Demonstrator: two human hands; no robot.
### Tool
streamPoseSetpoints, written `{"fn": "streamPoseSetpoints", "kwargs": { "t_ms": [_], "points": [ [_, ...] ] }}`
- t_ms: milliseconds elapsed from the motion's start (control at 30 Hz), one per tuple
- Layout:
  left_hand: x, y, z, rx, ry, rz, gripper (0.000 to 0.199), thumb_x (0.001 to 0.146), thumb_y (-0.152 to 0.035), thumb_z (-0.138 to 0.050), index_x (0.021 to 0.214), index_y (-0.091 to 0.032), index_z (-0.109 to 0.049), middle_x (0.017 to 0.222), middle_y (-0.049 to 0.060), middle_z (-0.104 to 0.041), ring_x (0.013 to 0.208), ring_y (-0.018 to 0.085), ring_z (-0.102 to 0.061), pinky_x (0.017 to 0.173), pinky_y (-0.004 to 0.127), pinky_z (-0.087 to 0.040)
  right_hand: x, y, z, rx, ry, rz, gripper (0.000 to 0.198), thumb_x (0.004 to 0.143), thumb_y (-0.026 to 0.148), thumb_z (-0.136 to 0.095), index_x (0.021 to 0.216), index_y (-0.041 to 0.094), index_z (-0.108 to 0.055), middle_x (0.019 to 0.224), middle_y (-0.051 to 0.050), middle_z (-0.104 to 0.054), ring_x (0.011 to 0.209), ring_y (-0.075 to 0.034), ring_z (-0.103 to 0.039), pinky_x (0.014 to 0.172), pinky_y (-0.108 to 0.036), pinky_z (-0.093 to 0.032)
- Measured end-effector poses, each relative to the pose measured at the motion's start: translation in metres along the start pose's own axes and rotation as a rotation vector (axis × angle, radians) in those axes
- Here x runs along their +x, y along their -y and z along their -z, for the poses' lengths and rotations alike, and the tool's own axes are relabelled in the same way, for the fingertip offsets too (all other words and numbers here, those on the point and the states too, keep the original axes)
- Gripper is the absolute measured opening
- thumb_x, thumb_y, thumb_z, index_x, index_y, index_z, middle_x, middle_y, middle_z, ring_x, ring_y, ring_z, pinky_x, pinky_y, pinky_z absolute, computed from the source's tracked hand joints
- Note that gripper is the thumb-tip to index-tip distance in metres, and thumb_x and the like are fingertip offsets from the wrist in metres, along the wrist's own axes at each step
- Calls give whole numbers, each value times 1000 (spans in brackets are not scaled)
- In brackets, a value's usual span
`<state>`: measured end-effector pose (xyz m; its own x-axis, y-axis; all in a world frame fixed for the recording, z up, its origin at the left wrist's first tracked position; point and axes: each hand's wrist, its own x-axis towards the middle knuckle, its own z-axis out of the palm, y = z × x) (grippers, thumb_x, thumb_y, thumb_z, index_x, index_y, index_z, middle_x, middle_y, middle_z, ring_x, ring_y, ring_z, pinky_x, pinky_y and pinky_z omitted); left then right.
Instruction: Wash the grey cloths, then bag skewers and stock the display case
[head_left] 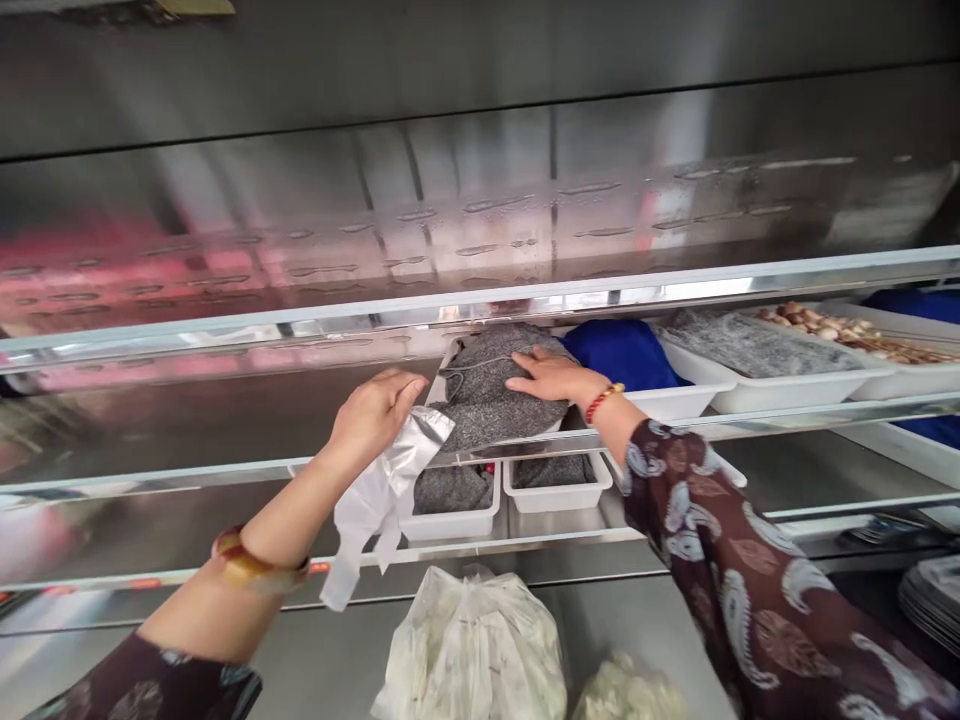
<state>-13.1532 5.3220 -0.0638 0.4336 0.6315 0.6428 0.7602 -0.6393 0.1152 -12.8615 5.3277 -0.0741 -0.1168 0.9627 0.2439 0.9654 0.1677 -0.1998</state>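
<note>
My left hand (pixel 377 410) is closed round the top of a thin white plastic bag (pixel 386 485), which hangs down in front of the shelf edge. Fingers spread, my right hand (pixel 553 376) lies on a dark grey cloth (pixel 499 385) draped over a white tray on the middle shelf. The cloth hides what the tray holds. Just right of that hand, a blue cloth (pixel 622 355) covers a neighbouring white tray (pixel 679 402).
Farther right stand a tray of grey cloth or film (pixel 772 345) and one of skewers (pixel 862 335). Below are two small white tubs (pixel 559 498) with grey cloth. A full plastic bag (pixel 472 650) sits on the counter, beside pale food (pixel 630 690). Metal shelf rails cross the view.
</note>
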Motion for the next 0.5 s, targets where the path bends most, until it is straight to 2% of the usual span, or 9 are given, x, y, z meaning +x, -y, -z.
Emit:
{"fn": "streamPoseSetpoints", "kwargs": {
  "t_ms": [100,200,267,333,400,500],
  "points": [
    [-7,-6,-3,64,51,-6,47,96,-51,-31,100,-24,-69,106,3,-68,94,21,-64,79,28,-46,7,15,-1,14,48,-19,82,92,67,-41,155,20,-22,161,-14,-17,147,-34,-18,117,-45,-24],
    [-10,-9,-9,109,73,-11,46,97,-51,-29,102,-25,-67,108,2,-67,94,20,-64,73,27,-45,4,4,3,95,-38,57,72,94,63,-43,152,22,-32,158,-11,-28,146,-29,-25,117,-40,-25],
    [-11,-10,-12,127,71,-20,45,98,-49,-29,104,-26,-66,109,1,-67,95,19,-64,71,27,-44,-5,-19,11,158,-183,134,56,97,53,-45,146,24,-45,152,-8,-42,141,-25,-37,115,-35,-30],
    [-11,-14,-14,149,61,-38,45,98,-48,-28,105,-26,-66,110,1,-67,94,19,-65,69,27,-44,-19,-52,22,199,-314,153,42,97,40,-47,135,24,-58,138,-5,-59,128,-21,-53,108,-31,-38],
    [-9,-21,-14,167,46,-73,44,98,-47,-29,106,-26,-66,109,1,-68,94,20,-65,68,27,-44,-38,-89,35,190,-337,64,33,93,30,-54,123,25,-67,119,-2,-71,110,-19,-65,99,-29,-46],
    [0,-42,-14,191,18,-147,44,98,-46,-29,107,-26,-67,109,2,-69,96,21,-65,68,27,-44,-66,-135,53,67,-232,-185,25,82,28,-67,105,25,-74,100,-2,-76,96,-22,-70,85,-28,-51]
  ]
}}
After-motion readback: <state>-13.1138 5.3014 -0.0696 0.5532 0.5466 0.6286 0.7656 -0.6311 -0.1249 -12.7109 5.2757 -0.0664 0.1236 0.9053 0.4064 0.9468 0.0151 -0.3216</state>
